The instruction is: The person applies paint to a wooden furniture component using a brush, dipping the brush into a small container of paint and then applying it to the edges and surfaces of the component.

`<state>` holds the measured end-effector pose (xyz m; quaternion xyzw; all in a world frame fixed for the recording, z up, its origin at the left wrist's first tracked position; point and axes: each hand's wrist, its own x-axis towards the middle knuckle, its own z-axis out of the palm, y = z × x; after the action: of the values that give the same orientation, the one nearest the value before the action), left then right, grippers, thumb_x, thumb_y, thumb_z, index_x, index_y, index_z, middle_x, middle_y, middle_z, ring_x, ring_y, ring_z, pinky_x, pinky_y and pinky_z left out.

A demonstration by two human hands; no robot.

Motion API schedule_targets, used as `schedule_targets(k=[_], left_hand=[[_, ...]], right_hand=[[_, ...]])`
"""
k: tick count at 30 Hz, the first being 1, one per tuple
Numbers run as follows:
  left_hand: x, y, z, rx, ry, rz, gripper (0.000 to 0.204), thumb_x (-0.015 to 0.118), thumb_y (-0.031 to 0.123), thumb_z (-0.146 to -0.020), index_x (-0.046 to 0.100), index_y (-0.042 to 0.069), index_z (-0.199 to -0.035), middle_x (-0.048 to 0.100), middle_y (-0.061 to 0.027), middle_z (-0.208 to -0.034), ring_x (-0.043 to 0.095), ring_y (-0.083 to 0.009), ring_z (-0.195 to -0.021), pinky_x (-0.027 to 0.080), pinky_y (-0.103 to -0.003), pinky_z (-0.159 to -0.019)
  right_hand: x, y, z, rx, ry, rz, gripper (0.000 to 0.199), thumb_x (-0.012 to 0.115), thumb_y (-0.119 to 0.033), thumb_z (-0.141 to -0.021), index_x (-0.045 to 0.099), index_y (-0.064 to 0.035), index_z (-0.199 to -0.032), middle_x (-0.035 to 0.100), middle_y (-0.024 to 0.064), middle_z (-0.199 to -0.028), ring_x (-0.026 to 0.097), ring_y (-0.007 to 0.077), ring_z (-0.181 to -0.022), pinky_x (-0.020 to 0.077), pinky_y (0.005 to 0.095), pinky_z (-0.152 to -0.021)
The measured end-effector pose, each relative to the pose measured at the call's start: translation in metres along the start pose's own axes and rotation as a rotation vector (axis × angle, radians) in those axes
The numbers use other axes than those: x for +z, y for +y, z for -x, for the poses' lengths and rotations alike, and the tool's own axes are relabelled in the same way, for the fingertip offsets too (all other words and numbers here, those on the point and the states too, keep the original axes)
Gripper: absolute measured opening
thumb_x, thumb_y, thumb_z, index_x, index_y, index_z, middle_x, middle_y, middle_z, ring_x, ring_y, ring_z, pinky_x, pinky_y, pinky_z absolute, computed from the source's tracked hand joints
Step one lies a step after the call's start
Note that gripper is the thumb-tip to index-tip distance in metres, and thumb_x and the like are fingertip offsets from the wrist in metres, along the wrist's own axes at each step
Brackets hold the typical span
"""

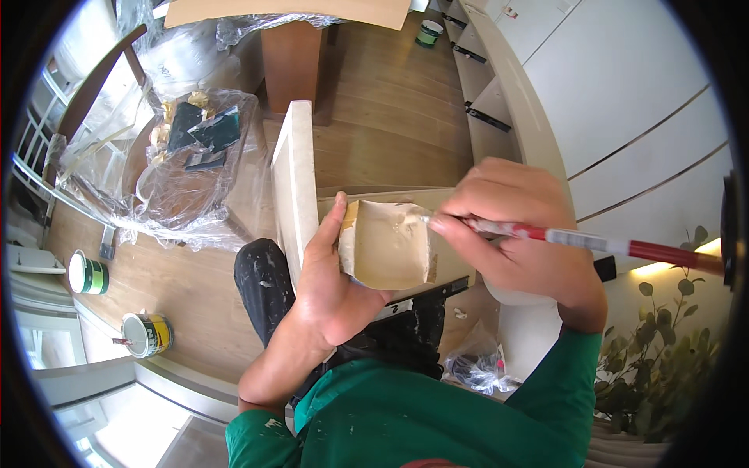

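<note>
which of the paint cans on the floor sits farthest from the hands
The green can with the white lid at the top, near the cabinet base. The other two, a white-and-green can and a yellow-labelled can, stand together on the floor at left, nearer the left hand.

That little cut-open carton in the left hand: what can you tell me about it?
The carton is a small box with its top cut away, smeared inside with beige paint and brownish at its edges. The left hand cups it from below and the side, open face up. The tip of a red-handled brush, held by the right hand, reaches into its upper corner.
</note>
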<state>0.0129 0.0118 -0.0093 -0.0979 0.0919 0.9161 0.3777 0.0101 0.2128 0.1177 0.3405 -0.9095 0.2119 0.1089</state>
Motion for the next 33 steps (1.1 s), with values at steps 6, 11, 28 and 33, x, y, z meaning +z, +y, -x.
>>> schedule_targets(k=[6, 11, 28, 33], left_hand=[[-0.004, 0.001, 0.001, 0.001, -0.004, -0.007, 0.060, 0.047, 0.057, -0.111, 0.057, 0.011, -0.148, 0.065, -0.0085, -0.142, 0.063, -0.0248, -0.130, 0.051, -0.044, -0.109], [0.000, -0.001, -0.002, -0.001, 0.006, -0.025, 0.066, 0.042, 0.059, -0.111, 0.053, 0.008, -0.152, 0.062, -0.0099, -0.147, 0.061, -0.0258, -0.133, 0.048, -0.044, -0.113], [-0.003, 0.002, -0.001, -0.006, -0.045, 0.017, 0.068, 0.041, 0.061, -0.111, 0.058, 0.007, -0.148, 0.064, -0.0086, -0.145, 0.059, -0.0250, -0.135, 0.043, -0.048, -0.116], [0.004, 0.000, 0.000, 0.002, -0.024, -0.001, 0.060, 0.044, 0.056, -0.112, 0.058, 0.009, -0.147, 0.065, -0.0093, -0.142, 0.063, -0.0258, -0.129, 0.050, -0.045, -0.110]], right_hand=[[0.001, 0.001, -0.005, 0.002, -0.084, -0.013, 0.021, 0.079, -0.016, -0.090, 0.065, -0.0048, -0.080, 0.063, 0.0087, -0.071, 0.060, 0.0310, -0.066, 0.0456, 0.0424, -0.058], [-0.012, -0.008, -0.003, 0.116, -0.222, -0.172, 0.020, 0.078, -0.017, -0.092, 0.068, -0.0034, -0.081, 0.065, 0.0093, -0.070, 0.060, 0.0298, -0.062, 0.0458, 0.0402, -0.057], [-0.004, 0.014, 0.009, 0.163, -0.051, -0.266, 0.011, 0.081, -0.010, -0.092, 0.075, -0.0016, -0.087, 0.067, 0.0072, -0.072, 0.056, 0.0167, -0.060, 0.0410, 0.0317, -0.055], [0.010, 0.013, 0.010, 0.061, -0.019, -0.369, 0.012, 0.082, -0.011, -0.092, 0.074, -0.0017, -0.088, 0.069, 0.0097, -0.075, 0.063, 0.0230, -0.064, 0.0468, 0.0344, -0.059]])
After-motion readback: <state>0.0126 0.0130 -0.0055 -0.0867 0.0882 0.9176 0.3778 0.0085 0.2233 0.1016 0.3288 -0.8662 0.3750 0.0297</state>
